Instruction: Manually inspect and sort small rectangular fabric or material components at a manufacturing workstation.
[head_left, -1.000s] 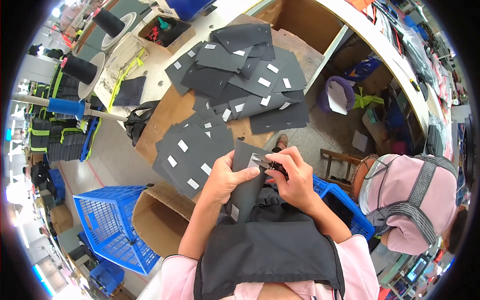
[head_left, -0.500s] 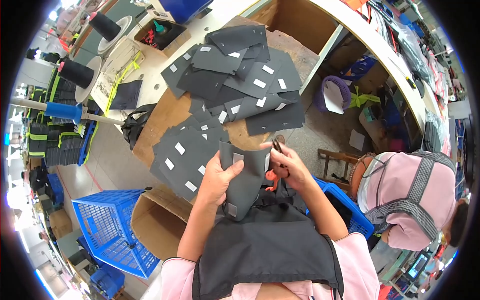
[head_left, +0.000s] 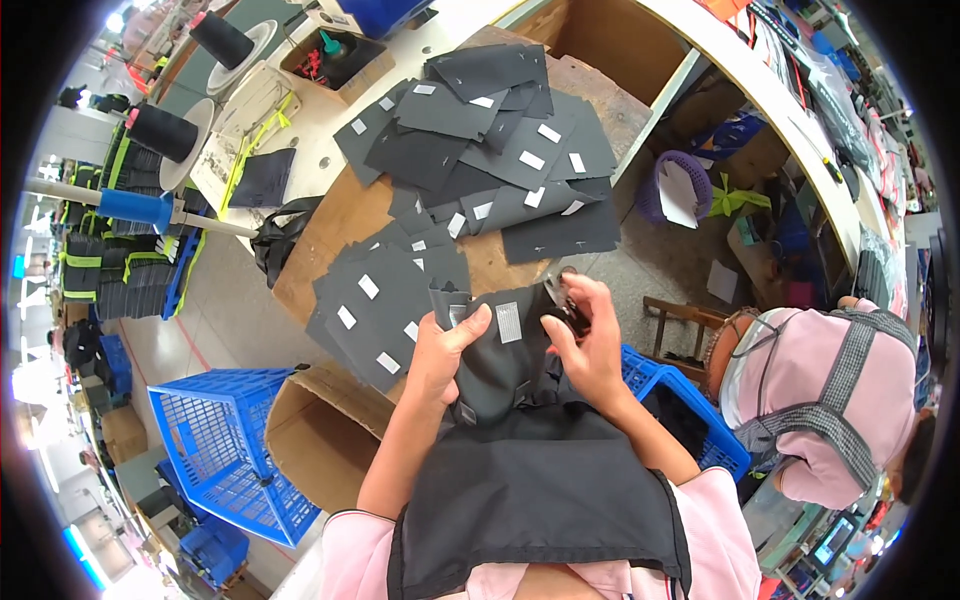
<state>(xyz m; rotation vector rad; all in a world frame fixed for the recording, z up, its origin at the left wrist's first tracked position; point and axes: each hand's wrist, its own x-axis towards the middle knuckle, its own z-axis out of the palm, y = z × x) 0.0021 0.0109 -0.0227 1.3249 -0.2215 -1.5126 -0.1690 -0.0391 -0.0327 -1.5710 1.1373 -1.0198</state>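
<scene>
My left hand (head_left: 445,355) is closed on a dark grey fabric piece (head_left: 492,368), its thumb pressing on the front near a pale rectangular patch (head_left: 509,322). The piece hangs in folds above my black apron (head_left: 535,485). In my right hand (head_left: 592,345), at the piece's right edge, is a pair of thread snips (head_left: 560,296) with dark blades; the fingers mostly cover its handle. Beyond my hands, on a brown board, lie a fanned stack of grey fabric pieces (head_left: 350,335) and a larger loose heap of similar pieces (head_left: 470,175), many with small white patches.
Left of me stand a blue plastic crate (head_left: 225,450) and an open cardboard box (head_left: 320,440). Another blue basket (head_left: 680,405) is close by my right arm. A person in pink (head_left: 800,390) sits at the right. Black thread cones (head_left: 165,132) stand at the upper left.
The fabric piece has been turned, so a pale patch now faces up near its middle. My right hand has shifted slightly right, and the snips' orange handle has gone out of sight.
</scene>
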